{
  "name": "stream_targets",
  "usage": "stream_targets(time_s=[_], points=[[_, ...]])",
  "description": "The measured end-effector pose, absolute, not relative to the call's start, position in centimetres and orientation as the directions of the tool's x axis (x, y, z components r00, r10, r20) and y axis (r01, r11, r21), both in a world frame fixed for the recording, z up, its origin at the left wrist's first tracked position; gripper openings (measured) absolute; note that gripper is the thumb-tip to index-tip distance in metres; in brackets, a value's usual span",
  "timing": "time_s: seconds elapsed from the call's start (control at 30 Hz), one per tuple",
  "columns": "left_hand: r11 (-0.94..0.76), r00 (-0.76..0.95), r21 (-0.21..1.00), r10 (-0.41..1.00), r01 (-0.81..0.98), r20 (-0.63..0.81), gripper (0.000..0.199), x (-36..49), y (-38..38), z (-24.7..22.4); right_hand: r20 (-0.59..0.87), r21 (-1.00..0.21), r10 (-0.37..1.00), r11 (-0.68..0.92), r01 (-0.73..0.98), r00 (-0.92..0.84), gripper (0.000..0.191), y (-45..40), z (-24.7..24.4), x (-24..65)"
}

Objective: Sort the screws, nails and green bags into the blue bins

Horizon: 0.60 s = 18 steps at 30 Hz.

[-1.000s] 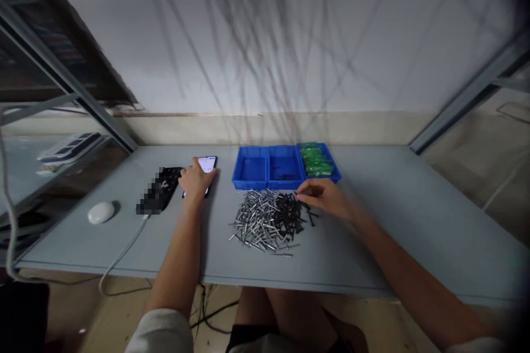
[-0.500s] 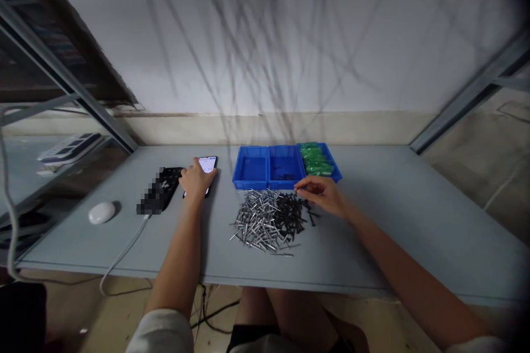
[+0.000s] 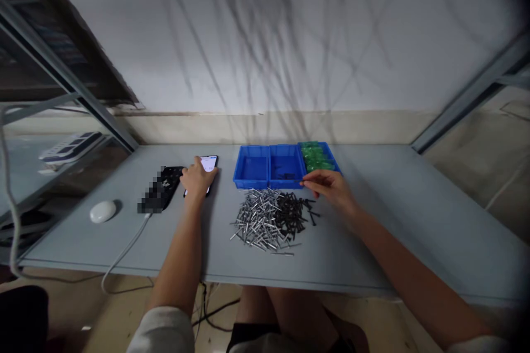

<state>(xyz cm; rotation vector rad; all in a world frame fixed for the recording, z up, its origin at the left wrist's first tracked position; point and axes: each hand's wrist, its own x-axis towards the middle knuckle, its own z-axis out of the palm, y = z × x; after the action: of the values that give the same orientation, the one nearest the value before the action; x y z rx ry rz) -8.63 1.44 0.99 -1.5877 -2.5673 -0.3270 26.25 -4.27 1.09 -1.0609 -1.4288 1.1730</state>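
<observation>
My left hand (image 3: 197, 177) lies over a phone (image 3: 210, 163) with its screen lit, the fingers spread. Thumb and fingers of my right hand (image 3: 327, 185) pinch a small dark screw (image 3: 302, 181) at the front edge of the middle blue bin (image 3: 285, 166). A few dark pieces lie in that bin. The left blue bin (image 3: 253, 167) looks bare inside, and the right one holds green packets (image 3: 317, 156). Before the bins is a pile of silver rivets (image 3: 257, 223), with a heap of dark screws (image 3: 291, 214) against its right side.
A black, partly pixelated device (image 3: 165, 190) with a white cable (image 3: 126, 251) lies left of the phone. Farther left is a white rounded object (image 3: 102, 212). Metal frame posts stand at both sides, and a wall rises behind the table (image 3: 385, 220).
My right hand has moved slightly right and up, from above the dark heap to the middle bin's front edge. My left hand stays on the phone.
</observation>
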Motion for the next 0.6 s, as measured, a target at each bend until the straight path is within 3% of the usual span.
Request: stream_targets(time_s=[0.37,0.6], points=[[0.438,-0.454,0.124,0.876,0.891,0.165,0.057,-8.6,1.7,1.0,0.134,-0.991,0.988,0.133,-0.021,-0.079,0.027,-4.7,2.3,25.9],[0.465,-0.474,0.092,0.862,0.881,0.18,0.063,-8.2,1.6,0.9,0.158,-0.985,0.986,0.161,0.062,-0.045,0.026,-4.8,2.1,25.6]])
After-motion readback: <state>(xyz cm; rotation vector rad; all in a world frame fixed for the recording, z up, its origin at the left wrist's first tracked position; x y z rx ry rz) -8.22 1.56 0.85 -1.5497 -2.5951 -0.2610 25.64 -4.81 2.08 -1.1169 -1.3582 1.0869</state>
